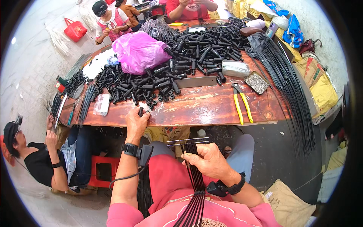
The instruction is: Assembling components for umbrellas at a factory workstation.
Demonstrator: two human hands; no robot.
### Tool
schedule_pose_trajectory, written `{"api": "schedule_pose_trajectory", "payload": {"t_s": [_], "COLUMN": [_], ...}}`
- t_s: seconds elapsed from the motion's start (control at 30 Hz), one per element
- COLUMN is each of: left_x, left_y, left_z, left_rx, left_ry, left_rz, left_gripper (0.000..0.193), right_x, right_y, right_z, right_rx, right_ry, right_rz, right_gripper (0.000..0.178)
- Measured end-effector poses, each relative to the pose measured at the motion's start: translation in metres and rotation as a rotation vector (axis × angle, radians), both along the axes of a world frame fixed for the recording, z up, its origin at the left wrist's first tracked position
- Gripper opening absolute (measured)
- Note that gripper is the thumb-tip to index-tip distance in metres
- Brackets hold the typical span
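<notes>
At the table's near edge, my left hand [136, 123] is closed on a small black plastic tube [141, 112], beside the pile of similar black tubes [151, 85]. In front of my lap, my right hand [207, 160] pinches a flat bundle of thin black strands [197, 179], which runs down over my pink shirt. Thin metal rods [189, 140] lie crosswise at the top of this bundle, just beyond my right fingers. Whether the rods pass through the strands is too fine to tell.
On the wooden table [189, 108] lie yellow-handled cutters [242, 104], a tray of small metal pieces [257, 82], a clear box [235, 68] and a pink bag [138, 52]. Long black strands [287, 87] hang over the right edge. A co-worker [41, 159] sits at left; others work across the table.
</notes>
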State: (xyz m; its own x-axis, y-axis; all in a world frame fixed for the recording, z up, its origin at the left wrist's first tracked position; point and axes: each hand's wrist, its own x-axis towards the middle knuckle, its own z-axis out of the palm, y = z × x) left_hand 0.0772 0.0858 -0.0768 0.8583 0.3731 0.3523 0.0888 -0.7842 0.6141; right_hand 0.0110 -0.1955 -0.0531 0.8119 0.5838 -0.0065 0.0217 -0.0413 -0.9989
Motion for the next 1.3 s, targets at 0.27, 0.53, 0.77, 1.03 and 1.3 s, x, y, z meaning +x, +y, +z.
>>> {"api": "schedule_pose_trajectory", "payload": {"t_s": [0.27, 0.53, 0.77, 1.03, 1.3], "left_x": [-0.024, -0.065, -0.063, -0.067, -0.070], "left_y": [-0.022, -0.087, -0.093, -0.096, -0.093], "left_z": [0.019, 0.027, 0.018, 0.017, 0.014], "left_rx": [-0.765, -1.589, -1.618, -1.543, -1.589], "left_ry": [-0.001, 0.141, 0.118, 0.060, 0.096], "left_rz": [-0.165, -0.490, -0.528, -0.502, -0.517], "left_gripper": [0.024, 0.022, 0.029, 0.031, 0.034], "right_x": [-0.003, 0.000, 0.002, 0.004, 0.005], "right_y": [0.002, 0.002, 0.005, 0.007, 0.005], "right_z": [0.001, -0.004, -0.006, -0.006, -0.002], "right_rx": [0.056, 0.066, 0.067, 0.060, 0.049], "right_ry": [-0.016, 0.006, 0.038, 0.014, 0.044], "right_rz": [-0.050, -0.057, -0.049, -0.037, -0.011], "right_gripper": [0.026, 0.022, 0.022, 0.023, 0.022]}}
